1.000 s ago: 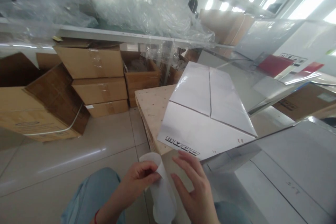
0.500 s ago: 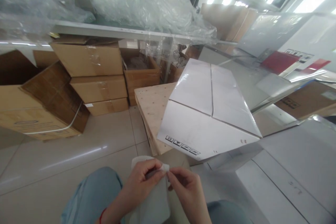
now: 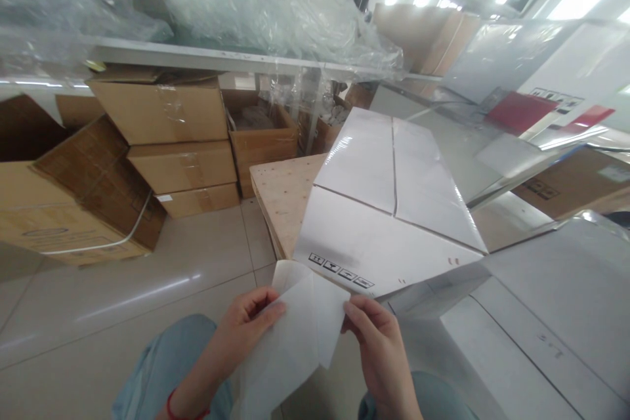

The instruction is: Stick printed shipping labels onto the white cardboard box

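My left hand pinches the left part of a white sheet, apparently a label and its backing, low in the middle of the view. My right hand pinches the right layer of the same sheet, and the two layers are spread apart between my hands. Just beyond them lies a flattened white carton with small black handling symbols near its closest edge. The carton rests on a wooden pallet.
Brown cardboard boxes are stacked at the left under a metal shelf heaped with clear plastic film. More white flat cartons lie at the right. Shiny tiled floor lies at the left, and my knees in blue trousers show at the bottom.
My hands, which were pinched together at one corner of the sheet, have drawn apart, and the white sheet has opened into two layers and risen toward the carton.
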Demonstrator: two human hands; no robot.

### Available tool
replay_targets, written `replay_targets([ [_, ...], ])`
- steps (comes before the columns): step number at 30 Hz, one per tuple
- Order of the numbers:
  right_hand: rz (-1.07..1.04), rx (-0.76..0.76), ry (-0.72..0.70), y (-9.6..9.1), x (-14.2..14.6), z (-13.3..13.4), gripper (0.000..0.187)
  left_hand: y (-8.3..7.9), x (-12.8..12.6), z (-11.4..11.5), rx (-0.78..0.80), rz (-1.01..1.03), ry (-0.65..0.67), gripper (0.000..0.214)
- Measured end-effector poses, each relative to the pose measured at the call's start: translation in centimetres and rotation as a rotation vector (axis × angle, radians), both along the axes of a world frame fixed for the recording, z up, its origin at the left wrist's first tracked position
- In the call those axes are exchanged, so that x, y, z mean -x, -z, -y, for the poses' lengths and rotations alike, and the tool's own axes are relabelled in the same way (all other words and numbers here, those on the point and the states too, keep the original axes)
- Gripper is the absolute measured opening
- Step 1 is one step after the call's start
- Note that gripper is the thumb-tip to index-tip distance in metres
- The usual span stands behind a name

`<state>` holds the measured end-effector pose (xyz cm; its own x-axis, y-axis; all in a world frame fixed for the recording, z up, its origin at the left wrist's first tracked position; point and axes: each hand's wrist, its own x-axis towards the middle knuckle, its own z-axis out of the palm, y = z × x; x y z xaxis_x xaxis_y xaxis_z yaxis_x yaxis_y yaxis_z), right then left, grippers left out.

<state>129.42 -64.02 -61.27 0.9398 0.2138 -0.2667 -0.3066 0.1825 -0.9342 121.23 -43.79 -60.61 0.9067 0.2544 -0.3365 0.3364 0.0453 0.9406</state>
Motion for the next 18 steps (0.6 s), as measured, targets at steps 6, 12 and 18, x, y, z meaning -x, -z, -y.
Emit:
replay_targets([
  [6,-0.047,-0.045,0.108,-0.1,-0.9,1.6,0.038,1.8,0.5,-1.7,0.021,-0.036,-0.002,0.044],
  [12,0.184,0.17,0.037,0.0,-0.7,2.8,0.033,2.7,0.7,-2.0,-0.413,0.071,-0.025,0.029],
  [18,0.964,0.573,-0.24,-2.7,1.0,0.9,0.015,1.1,0.1,2.4,0.069,0.066,-0.055,0.059],
])
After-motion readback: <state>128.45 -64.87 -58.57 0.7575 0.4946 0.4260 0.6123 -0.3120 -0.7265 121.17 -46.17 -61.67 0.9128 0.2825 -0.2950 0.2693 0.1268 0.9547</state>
